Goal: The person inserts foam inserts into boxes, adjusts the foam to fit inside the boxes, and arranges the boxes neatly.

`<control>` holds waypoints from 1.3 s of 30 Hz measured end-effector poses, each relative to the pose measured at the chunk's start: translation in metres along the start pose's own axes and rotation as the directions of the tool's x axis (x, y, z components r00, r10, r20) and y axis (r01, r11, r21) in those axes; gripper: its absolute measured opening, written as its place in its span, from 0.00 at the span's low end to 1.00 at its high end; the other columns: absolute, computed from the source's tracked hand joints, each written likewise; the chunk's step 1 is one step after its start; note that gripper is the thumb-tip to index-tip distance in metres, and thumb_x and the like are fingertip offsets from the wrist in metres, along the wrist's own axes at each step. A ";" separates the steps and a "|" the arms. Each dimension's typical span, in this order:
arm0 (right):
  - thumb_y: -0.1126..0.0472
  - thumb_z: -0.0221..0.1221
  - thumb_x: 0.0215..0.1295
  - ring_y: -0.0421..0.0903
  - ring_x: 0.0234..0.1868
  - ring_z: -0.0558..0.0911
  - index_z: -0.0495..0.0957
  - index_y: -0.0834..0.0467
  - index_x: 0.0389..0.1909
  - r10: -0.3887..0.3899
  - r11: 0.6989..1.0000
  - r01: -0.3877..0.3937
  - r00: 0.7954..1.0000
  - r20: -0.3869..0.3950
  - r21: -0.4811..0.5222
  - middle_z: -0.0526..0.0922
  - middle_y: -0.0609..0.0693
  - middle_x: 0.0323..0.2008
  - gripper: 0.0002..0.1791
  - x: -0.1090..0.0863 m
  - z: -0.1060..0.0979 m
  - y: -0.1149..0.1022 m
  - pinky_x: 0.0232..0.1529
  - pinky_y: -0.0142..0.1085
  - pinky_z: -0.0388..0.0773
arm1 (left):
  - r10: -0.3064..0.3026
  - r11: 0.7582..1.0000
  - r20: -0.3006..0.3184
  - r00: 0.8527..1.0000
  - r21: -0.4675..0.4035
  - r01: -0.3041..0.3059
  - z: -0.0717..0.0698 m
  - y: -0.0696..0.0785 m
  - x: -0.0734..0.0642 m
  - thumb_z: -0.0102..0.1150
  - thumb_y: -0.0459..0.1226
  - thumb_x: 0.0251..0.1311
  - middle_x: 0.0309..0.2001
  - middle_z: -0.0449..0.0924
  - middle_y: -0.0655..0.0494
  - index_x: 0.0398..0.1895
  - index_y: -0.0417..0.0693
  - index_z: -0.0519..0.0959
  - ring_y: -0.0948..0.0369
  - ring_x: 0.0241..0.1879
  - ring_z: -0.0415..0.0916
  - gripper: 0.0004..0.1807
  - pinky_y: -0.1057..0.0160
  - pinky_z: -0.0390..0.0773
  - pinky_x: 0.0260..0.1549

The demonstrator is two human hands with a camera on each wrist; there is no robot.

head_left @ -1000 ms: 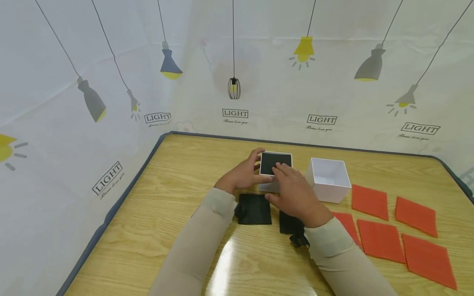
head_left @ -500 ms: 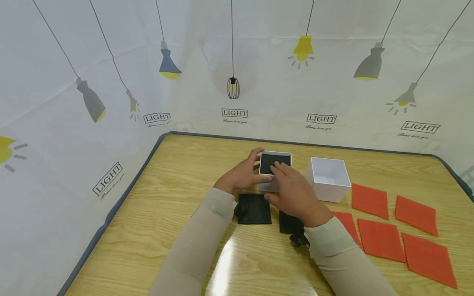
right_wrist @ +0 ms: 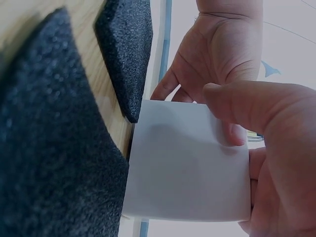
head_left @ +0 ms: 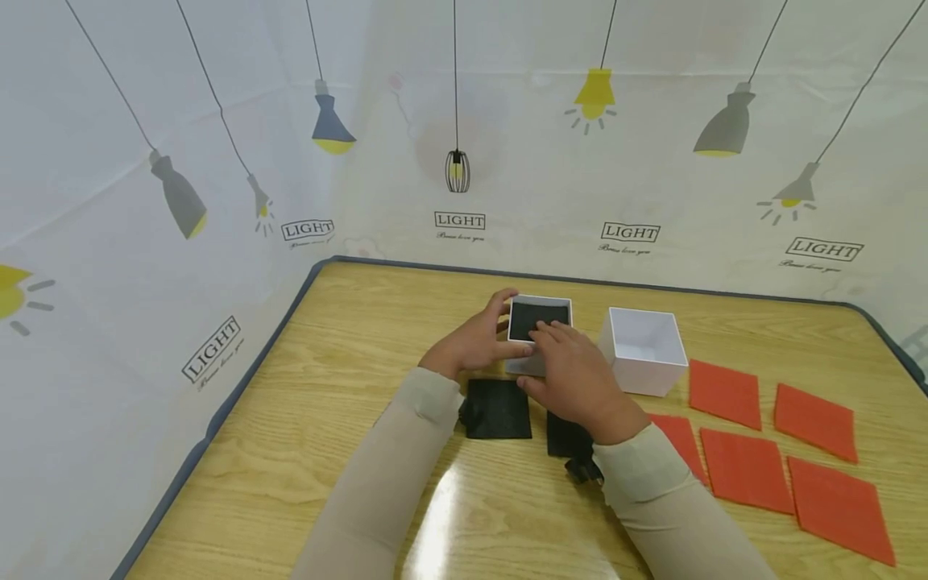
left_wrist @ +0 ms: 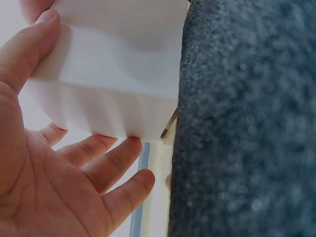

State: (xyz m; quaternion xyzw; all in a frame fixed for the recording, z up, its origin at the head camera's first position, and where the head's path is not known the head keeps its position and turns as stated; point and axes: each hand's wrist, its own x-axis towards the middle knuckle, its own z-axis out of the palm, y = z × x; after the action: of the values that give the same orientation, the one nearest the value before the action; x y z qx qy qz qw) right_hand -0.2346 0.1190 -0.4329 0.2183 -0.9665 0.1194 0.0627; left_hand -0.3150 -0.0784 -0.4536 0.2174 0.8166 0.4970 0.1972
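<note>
On the woodgrain tabletop (head_left: 348,338) before printed sheeting (head_left: 529,48), left hand (head_left: 474,342) grips white box (head_left: 525,366); right hand (head_left: 576,372), outstretched, presses.

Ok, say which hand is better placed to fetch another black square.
Right hand, probably: it merely touches the boxed black square, with a loose black square close by, while the left hand holds that white box.

White square open-topped box (head_left: 524,367) on wooden tabletop (head_left: 326,403), between left fingers (head_left: 502,303) and right fingers (head_left: 553,332). Black square foam sheet (head_left: 527,318) inside, under right fingers. Second white square open-topped box (head_left: 645,379) right of right fingers. Five red square sheets (head_left: 745,471) right of right fingers, nearer the person. Two more black square foam sheets (head_left: 499,411), near side of fingers.
</note>
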 end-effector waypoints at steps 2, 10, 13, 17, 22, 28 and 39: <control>0.44 0.73 0.64 0.63 0.75 0.71 0.76 0.64 0.69 -0.001 1.000 0.001 1.000 -0.007 -0.004 0.75 0.64 0.71 0.39 0.000 0.000 0.000 0.75 0.59 0.66 | 0.001 1.000 0.001 1.000 -0.005 -0.001 0.000 0.000 0.000 0.72 0.46 0.67 0.86 0.44 0.47 0.87 0.60 0.37 0.47 0.83 0.51 0.59 0.43 0.63 0.76; 0.45 0.73 0.65 0.63 0.77 0.69 0.72 0.64 0.73 0.002 1.000 -0.002 1.000 0.017 0.021 0.74 0.63 0.73 0.43 -0.001 -0.002 0.001 0.76 0.58 0.64 | -0.005 1.000 0.001 1.000 -0.006 0.005 0.000 0.001 -0.001 0.72 0.47 0.67 0.86 0.45 0.47 0.87 0.60 0.38 0.47 0.83 0.51 0.59 0.43 0.63 0.76; 0.45 0.72 0.66 0.63 0.80 0.64 0.67 0.65 0.77 0.008 0.999 -0.011 0.998 0.055 0.053 0.69 0.63 0.76 0.47 -0.001 -0.003 0.002 0.78 0.59 0.60 | -0.012 1.000 -0.001 1.000 0.010 0.012 0.000 0.001 -0.001 0.72 0.48 0.67 0.86 0.43 0.47 0.87 0.60 0.38 0.47 0.83 0.51 0.59 0.43 0.63 0.76; 0.47 0.71 0.67 0.63 0.82 0.59 0.61 0.65 0.80 0.017 0.993 -0.028 0.996 0.092 0.110 0.64 0.63 0.79 0.49 -0.002 -0.009 0.003 0.78 0.62 0.58 | -0.011 1.000 -0.001 1.000 0.020 0.011 0.000 0.001 -0.002 0.72 0.49 0.67 0.86 0.43 0.46 0.87 0.60 0.38 0.47 0.83 0.51 0.59 0.42 0.63 0.76; 0.48 0.70 0.69 0.65 0.81 0.59 0.58 0.65 0.81 0.035 0.985 -0.052 0.994 0.105 0.162 0.61 0.63 0.81 0.49 -0.005 -0.024 0.001 0.76 0.63 0.60 | -0.007 1.000 0.004 1.000 0.006 0.007 -0.001 0.001 0.000 0.72 0.48 0.67 0.85 0.46 0.48 0.87 0.63 0.38 0.48 0.83 0.52 0.58 0.45 0.63 0.76; 0.47 0.68 0.71 0.66 0.78 0.65 0.56 0.64 0.82 0.060 0.969 -0.082 0.993 0.102 0.232 0.63 0.65 0.79 0.49 -0.015 -0.051 -0.004 0.73 0.63 0.66 | -0.001 1.000 -0.001 1.000 -0.011 0.001 -0.001 0.002 0.000 0.72 0.45 0.68 0.84 0.51 0.45 0.86 0.63 0.38 0.47 0.81 0.56 0.58 0.45 0.65 0.75; 0.46 0.69 0.69 0.65 0.72 0.73 0.67 0.63 0.77 0.096 0.959 -0.138 0.980 0.177 0.248 0.72 0.64 0.74 0.43 -0.033 -0.083 0.002 0.69 0.64 0.71 | -0.009 1.000 -0.001 1.000 -0.022 0.009 0.000 0.000 0.002 0.73 0.46 0.66 0.84 0.52 0.45 0.87 0.62 0.38 0.46 0.81 0.57 0.60 0.45 0.65 0.75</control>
State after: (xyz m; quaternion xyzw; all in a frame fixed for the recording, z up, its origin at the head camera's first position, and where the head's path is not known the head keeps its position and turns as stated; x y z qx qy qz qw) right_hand -0.2002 0.1550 -0.3592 0.1759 -0.9558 0.2297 -0.0528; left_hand -0.3168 -0.0773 -0.4537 0.2112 0.8122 0.5052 0.2012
